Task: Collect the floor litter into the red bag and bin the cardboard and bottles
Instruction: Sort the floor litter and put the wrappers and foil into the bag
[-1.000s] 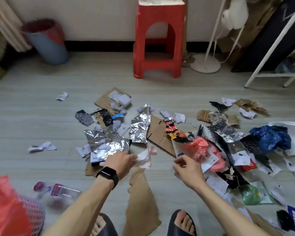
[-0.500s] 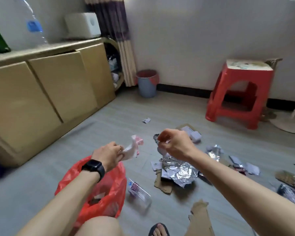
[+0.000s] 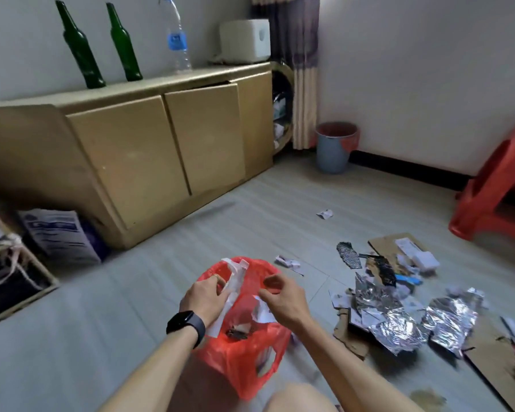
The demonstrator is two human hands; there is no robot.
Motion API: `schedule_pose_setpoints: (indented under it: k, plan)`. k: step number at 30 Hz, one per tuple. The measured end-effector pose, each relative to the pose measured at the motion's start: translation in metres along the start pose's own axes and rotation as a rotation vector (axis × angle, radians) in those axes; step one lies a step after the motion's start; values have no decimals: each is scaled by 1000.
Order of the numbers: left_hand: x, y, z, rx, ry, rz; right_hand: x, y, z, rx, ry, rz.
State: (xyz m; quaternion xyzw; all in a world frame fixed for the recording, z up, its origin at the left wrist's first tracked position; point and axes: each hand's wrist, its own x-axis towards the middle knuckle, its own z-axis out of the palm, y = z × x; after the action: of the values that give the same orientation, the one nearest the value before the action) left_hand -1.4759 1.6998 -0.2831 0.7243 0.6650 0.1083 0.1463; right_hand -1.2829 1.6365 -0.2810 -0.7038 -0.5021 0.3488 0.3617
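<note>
Red plastic bag (image 3: 244,361) is now lying open directly beneath both hands, which have been swinging over from the foil and cardboard litter (image 3: 399,322) right of it. Left hand (image 3: 202,295) is gripping a white wrapper (image 3: 235,281) over the bag's mouth. Right hand (image 3: 284,301) is curling above a paper scrap (image 3: 262,312), and I cannot tell if it is holding it. Both pieces are probably about to drop in.

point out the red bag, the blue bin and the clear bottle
red bag (image 3: 234,370): head view, front wall
blue bin (image 3: 332,156): head view, outer side
clear bottle (image 3: 176,41): head view, blue label
</note>
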Motion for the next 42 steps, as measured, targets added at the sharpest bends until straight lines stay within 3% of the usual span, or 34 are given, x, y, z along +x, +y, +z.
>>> schedule_pose_setpoints:
  k: [3,6,13,20,25,29,36,39,42]
  plan:
    - [4,-2,17,-191,-29,-40,0,15,1,-133,-77,11]
    - [5,-6,35,-259,-160,-71,-2,37,-2,-351,-204,51]
    - [1,-7,84,66,-560,80,-5,78,2,-548,-252,-9]
    - [30,-13,128,374,-661,166,0,101,12,-579,-97,-123]
    - [46,-16,173,550,-754,308,9,116,17,-578,-111,-100]
    - [59,-16,209,621,-874,307,10,129,20,-438,-109,-100]
    - [45,-35,242,582,-845,363,8,121,37,-254,-169,-80]
    - [47,-40,229,472,-751,180,17,111,41,-288,-200,-16]
    - [49,-46,212,315,-672,121,21,100,43,-377,-244,2]
